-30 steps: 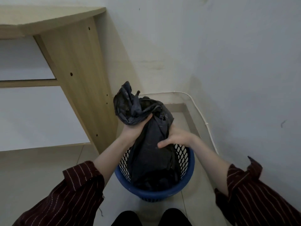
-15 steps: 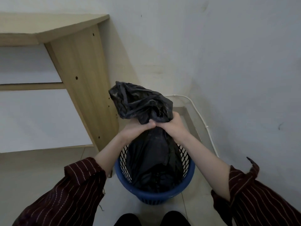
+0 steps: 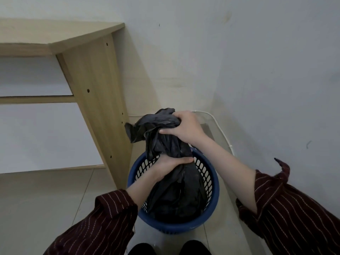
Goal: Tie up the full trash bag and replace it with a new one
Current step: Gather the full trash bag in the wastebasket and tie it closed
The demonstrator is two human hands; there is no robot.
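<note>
A full black trash bag [image 3: 176,192] stands in a blue mesh basket [image 3: 211,199] on the floor. Its gathered top rises above the rim. My left hand [image 3: 169,167] grips the bag's neck just above the basket rim. Higher up, my right hand [image 3: 185,128] clutches the bunched loose top, whose crumpled end sticks out to the left. Both forearms are bare, with dark red striped sleeves pushed back.
A light wooden desk [image 3: 95,92] stands to the left, its side panel close beside the basket. White walls meet in a corner behind. A white cable [image 3: 223,137] runs along the wall base at right. My dark shoes [image 3: 195,248] are at the bottom edge.
My left hand slid down from the bunched top to the bag's neck by the rim. My right hand moved up over the loose top and grips it; the top folded left.
</note>
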